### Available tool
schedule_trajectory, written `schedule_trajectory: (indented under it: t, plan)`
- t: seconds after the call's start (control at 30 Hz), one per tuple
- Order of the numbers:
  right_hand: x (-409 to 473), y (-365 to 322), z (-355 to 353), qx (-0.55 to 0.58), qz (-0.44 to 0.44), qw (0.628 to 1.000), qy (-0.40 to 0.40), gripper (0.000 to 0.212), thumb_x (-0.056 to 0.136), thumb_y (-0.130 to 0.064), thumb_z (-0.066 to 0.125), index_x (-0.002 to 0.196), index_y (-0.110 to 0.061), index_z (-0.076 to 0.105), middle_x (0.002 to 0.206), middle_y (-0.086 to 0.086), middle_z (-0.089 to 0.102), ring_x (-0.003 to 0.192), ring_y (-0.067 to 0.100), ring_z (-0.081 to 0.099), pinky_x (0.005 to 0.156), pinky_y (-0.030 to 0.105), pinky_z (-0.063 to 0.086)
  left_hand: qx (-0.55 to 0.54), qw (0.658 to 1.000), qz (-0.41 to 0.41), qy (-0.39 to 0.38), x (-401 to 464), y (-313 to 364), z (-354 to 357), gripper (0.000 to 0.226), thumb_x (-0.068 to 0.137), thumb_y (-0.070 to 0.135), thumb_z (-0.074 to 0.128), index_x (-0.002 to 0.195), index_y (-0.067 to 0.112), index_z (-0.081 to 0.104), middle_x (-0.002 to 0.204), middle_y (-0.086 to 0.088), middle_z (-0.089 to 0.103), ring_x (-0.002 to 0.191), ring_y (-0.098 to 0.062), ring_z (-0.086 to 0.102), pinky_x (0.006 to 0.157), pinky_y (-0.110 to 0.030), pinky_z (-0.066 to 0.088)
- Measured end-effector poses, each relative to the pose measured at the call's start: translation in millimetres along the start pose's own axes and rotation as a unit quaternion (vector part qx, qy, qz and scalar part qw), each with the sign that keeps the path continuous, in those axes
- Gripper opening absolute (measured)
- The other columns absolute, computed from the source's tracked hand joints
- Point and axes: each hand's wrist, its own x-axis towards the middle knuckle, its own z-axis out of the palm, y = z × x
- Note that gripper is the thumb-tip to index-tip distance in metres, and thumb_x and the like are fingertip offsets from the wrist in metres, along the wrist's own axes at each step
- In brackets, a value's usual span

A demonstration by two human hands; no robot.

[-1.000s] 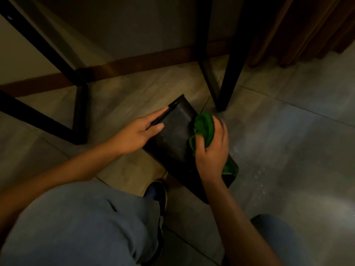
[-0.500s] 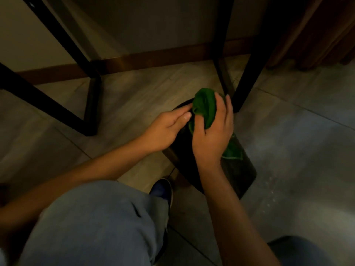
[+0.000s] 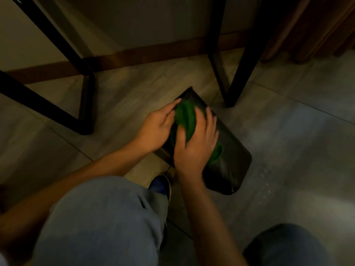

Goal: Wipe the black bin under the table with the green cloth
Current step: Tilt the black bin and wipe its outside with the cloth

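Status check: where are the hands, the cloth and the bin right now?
Right hand pressing green cloth on black bin. Left hand at the bin's left edge beside the cloth. Bin tipped over on floor. Table leg close behind.

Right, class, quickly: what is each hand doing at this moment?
Left hand: fingers curled against the top edge of the tipped black plastic bin; whether they grip it cannot be told.
Right hand: pressing the crumpled green cloth against the bin.
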Motion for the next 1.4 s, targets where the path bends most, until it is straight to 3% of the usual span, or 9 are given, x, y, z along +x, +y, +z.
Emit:
schedule_trajectory:
  t: [0.27, 0.4, 0.5, 0.67, 0.9, 0.97, 1.13, 1.27, 1.4]
  plan:
    - [-16, 123, -48, 0.072, 0.29, 0.942, 0.15, 0.056, 0.087, -0.033, 0.052, 0.141, -0.018, 0.055, 0.141, 0.014, 0.058, 0.133, 0.034, 0.056, 0.112, 0.058, 0.044, -0.006, 1.0, -0.02, -0.009, -12, 1, -3, 0.042, 0.111, 0.016, 0.041, 0.154, 0.017, 0.042, 0.141, 0.009, 0.053, 0.115, 0.016, 0.052, 0.098, 0.003, 0.036]
    - [-43, 17, -1, 0.062, 0.102, 0.989, 0.088, 0.062, 0.085, -0.031, 0.053, 0.145, -0.018, 0.054, 0.158, 0.014, 0.048, 0.153, 0.031, 0.035, 0.126, 0.051, 0.024, 0.017, 1.0, 0.014, -0.014, -8, 5, 1, 0.043, 0.11, 0.012, 0.042, 0.153, 0.006, 0.043, 0.146, 0.003, 0.048, 0.127, 0.008, 0.045, 0.103, 0.002, 0.032]
    - [-52, 40, -8, 0.017, 0.051, 0.998, 0.035, 0.068, 0.079, -0.035, 0.055, 0.145, -0.023, 0.053, 0.157, 0.012, 0.049, 0.151, 0.033, 0.039, 0.125, 0.05, 0.021, -0.01, 1.0, -0.012, -0.012, -14, -3, -4, 0.045, 0.109, 0.013, 0.044, 0.153, 0.003, 0.043, 0.151, 0.0, 0.048, 0.135, 0.001, 0.046, 0.111, -0.003, 0.031]
    - [-33, 138, -56, 0.122, 0.386, 0.893, 0.197, 0.062, 0.087, -0.035, 0.051, 0.146, -0.018, 0.055, 0.143, 0.015, 0.06, 0.134, 0.035, 0.057, 0.113, 0.034, 0.04, -0.028, 0.999, -0.034, -0.004, -17, -11, -5, 0.043, 0.11, 0.013, 0.045, 0.153, 0.014, 0.045, 0.144, 0.009, 0.052, 0.121, 0.016, 0.053, 0.102, 0.001, 0.035]
    - [-67, 36, -10, 0.056, 0.054, 0.996, 0.042, 0.067, 0.082, -0.031, 0.055, 0.147, -0.019, 0.051, 0.163, 0.01, 0.042, 0.158, 0.029, 0.026, 0.13, 0.044, 0.009, -0.037, 0.998, -0.043, 0.004, -7, -1, 4, 0.044, 0.111, 0.014, 0.043, 0.154, 0.008, 0.044, 0.148, 0.004, 0.05, 0.139, -0.009, 0.048, 0.109, -0.003, 0.034]
    - [-51, 73, -19, 0.026, 0.066, 0.996, 0.051, 0.068, 0.08, -0.036, 0.055, 0.146, -0.019, 0.053, 0.156, 0.011, 0.051, 0.151, 0.03, 0.039, 0.129, 0.051, 0.017, -0.048, 0.997, -0.059, 0.023, -9, -2, 1, 0.045, 0.112, 0.017, 0.042, 0.156, 0.012, 0.042, 0.152, 0.003, 0.049, 0.142, -0.01, 0.047, 0.116, -0.011, 0.035]
    - [-43, 122, -43, 0.111, 0.341, 0.913, 0.195, 0.068, 0.082, -0.044, 0.051, 0.149, -0.036, 0.048, 0.149, 0.003, 0.058, 0.137, 0.026, 0.055, 0.115, 0.057, 0.042, -0.045, 0.997, -0.063, 0.015, -11, 6, 3, 0.044, 0.112, 0.017, 0.041, 0.155, 0.015, 0.042, 0.142, 0.009, 0.051, 0.128, -0.002, 0.05, 0.092, 0.006, 0.036]
    - [-64, 39, -13, 0.079, 0.109, 0.988, 0.079, 0.071, 0.081, -0.032, 0.054, 0.151, -0.021, 0.049, 0.164, 0.012, 0.04, 0.158, 0.032, 0.026, 0.13, 0.053, 0.013, -0.048, 0.997, -0.055, 0.011, -4, 9, 9, 0.044, 0.112, 0.016, 0.042, 0.156, 0.012, 0.042, 0.146, 0.004, 0.053, 0.136, -0.01, 0.052, 0.11, -0.008, 0.039]
    - [-62, 43, -11, 0.065, -0.006, 0.998, -0.009, 0.069, 0.084, -0.043, 0.057, 0.15, -0.025, 0.044, 0.163, 0.013, 0.041, 0.158, 0.036, 0.024, 0.13, 0.05, 0.008, -0.051, 0.995, -0.081, 0.02, -8, 13, 10, 0.045, 0.112, 0.015, 0.04, 0.157, 0.013, 0.039, 0.142, 0.01, 0.047, 0.135, -0.003, 0.044, 0.097, 0.005, 0.033]
